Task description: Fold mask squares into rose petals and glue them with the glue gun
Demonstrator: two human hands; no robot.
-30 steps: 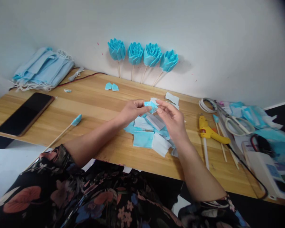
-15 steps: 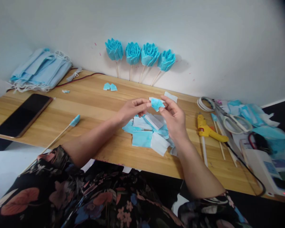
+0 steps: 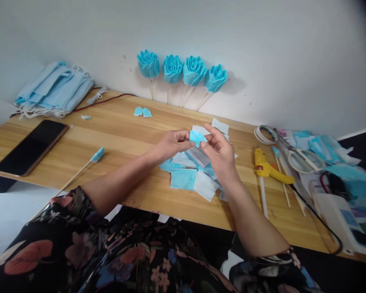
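Note:
Between my two hands is a small piece of blue mask fabric (image 3: 197, 137), its edges folded into a pointed shape. My left hand (image 3: 173, 145) pinches its left side between thumb and fingers. My right hand (image 3: 220, 151) grips the right side, thumb in front, with the index finger raised. Beneath them lies a loose pile of cut blue and white fabric pieces (image 3: 183, 179). Two folded blue petals (image 3: 142, 112) rest farther back on the table. A stick with a blue fabric tip (image 3: 97, 154) lies to the left of my left forearm.
Several blue fabric flowers (image 3: 173, 69) on sticks lean on the wall. At left are stacked face masks (image 3: 53, 89) and a phone (image 3: 32, 147). At right lie a yellow glue gun (image 3: 264, 165), tape roll (image 3: 265, 134), scissors (image 3: 306, 160) and fabric scraps (image 3: 329, 144). A black cord (image 3: 319, 217) runs along there.
My hands have lowered slightly with the fabric piece. The piece now looks more folded, its top edge turned down. The view has shifted a little.

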